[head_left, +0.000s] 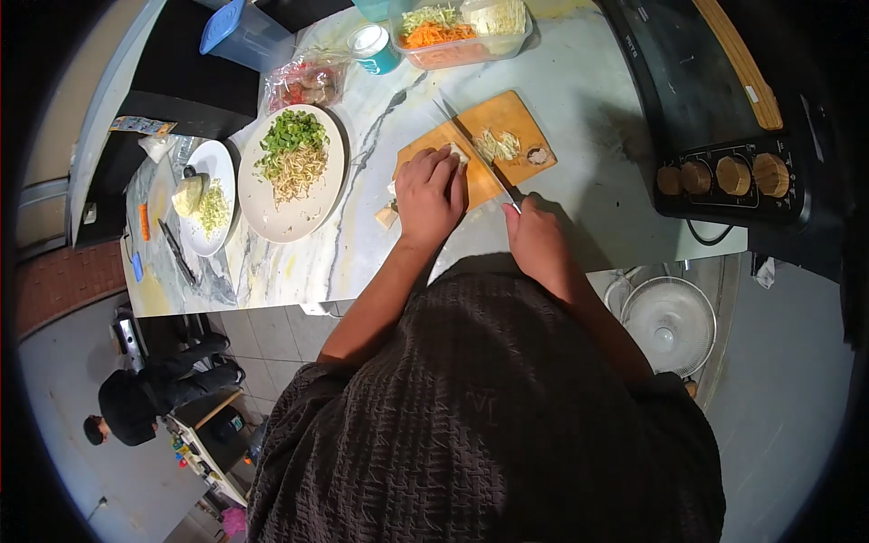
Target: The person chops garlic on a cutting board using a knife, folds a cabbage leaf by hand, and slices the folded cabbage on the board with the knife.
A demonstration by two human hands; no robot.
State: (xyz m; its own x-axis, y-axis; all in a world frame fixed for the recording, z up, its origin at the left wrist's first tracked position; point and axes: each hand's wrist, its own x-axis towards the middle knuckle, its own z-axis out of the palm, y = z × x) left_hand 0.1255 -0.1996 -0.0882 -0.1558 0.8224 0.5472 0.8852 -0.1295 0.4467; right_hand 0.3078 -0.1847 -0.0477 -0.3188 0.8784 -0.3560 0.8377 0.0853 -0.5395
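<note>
My right hand [538, 237] is wrapped round the handle of a kitchen knife [485, 159], whose blade lies slantwise over a wooden cutting board [507, 109]. With bent fingers, my left hand [430, 192] presses a pale piece of food [459, 154] against the board, just left of the blade. That food is mostly hidden, so its kind is unclear. Thin pale shreds [497, 145] lie on the board to the right of the blade. Close to the board's lower left corner is a pale chunk [387, 215].
A plate [317, 226] of greens and bean sprouts stands left, beside a smaller white plate [201, 242]. A dark knife [177, 253] and a plastic tub [444, 56] of shredded vegetables share the table. Right is a knobbed appliance [733, 176]; a person [136, 403] is lower left.
</note>
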